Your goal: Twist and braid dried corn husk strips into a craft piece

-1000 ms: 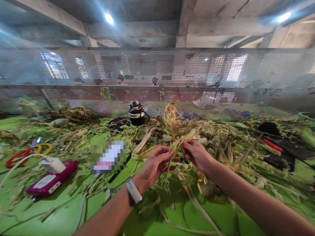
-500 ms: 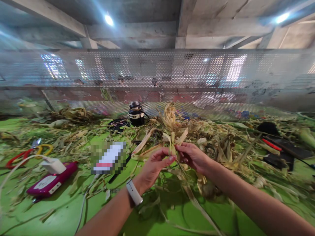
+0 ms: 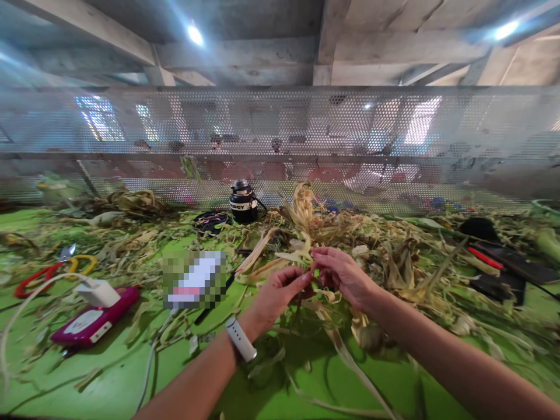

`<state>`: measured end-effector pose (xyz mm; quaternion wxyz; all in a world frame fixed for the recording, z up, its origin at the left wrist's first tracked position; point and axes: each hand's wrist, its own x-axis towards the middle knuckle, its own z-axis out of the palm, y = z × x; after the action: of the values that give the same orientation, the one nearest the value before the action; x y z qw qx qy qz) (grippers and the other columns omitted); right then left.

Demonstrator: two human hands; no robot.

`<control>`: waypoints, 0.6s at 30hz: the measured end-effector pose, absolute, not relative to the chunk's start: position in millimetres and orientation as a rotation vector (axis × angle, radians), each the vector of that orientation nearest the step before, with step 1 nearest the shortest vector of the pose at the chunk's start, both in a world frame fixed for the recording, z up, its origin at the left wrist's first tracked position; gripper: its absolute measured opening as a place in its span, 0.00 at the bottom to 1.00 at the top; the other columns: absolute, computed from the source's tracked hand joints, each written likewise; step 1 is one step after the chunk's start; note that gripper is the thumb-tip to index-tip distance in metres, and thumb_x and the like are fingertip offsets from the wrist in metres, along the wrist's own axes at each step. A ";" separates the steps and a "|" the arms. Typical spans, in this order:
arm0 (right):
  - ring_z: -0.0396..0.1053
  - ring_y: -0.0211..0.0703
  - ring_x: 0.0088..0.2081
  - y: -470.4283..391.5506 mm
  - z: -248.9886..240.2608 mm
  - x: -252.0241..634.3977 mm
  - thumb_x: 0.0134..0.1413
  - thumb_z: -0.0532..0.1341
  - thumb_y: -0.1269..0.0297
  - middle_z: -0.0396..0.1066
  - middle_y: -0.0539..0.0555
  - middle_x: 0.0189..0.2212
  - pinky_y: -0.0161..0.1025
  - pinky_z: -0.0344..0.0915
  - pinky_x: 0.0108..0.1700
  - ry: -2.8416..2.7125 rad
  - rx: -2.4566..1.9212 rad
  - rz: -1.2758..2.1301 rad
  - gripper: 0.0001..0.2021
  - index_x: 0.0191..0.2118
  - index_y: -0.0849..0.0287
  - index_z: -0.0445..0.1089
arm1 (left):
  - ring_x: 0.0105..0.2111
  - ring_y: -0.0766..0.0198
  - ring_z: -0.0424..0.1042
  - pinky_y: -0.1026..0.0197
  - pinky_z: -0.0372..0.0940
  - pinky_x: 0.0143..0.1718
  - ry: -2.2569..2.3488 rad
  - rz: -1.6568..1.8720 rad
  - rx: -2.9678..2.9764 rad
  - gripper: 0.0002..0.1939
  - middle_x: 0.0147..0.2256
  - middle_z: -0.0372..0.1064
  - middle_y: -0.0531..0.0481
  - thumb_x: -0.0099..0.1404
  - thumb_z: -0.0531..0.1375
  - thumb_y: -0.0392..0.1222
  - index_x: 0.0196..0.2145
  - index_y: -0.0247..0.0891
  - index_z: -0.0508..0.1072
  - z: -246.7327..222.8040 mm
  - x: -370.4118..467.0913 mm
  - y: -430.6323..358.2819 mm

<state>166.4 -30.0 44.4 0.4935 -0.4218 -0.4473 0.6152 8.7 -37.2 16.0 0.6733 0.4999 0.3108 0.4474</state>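
Husk strip [image 3: 301,252], pale, seen just beyond the fingertips, above the littered green table [image 3: 114,391]; black flask [image 3: 243,201] lies toward 11 o'clock from it (12 being straight ahead). Lower part apparently pinched by thumb and fingers of both left hand [image 3: 276,293] and right hand [image 3: 345,276]. Judged very light, soft, easily split; best taken by fingertip pinch, low down. One tip is pointed toward 9 o'clock, another toward 12; overall long axis cannot be told, lower end being hidden.
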 end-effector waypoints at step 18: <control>0.56 0.25 0.17 -23.6 42.0 168.1 0.34 0.70 0.67 0.63 0.42 0.18 0.25 0.54 0.19 -0.903 -0.914 1.462 0.15 0.32 0.61 0.68 | 0.31 0.65 0.72 0.63 0.68 0.32 0.746 1.189 0.963 0.18 0.35 0.73 0.46 0.48 0.68 0.43 0.38 0.35 0.76 19.6 6.6 -32.2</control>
<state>168.1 -23.6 42.0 0.5627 -0.3882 -0.3834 0.6210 6.6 -32.2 19.6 0.6591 0.4256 0.3296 0.5251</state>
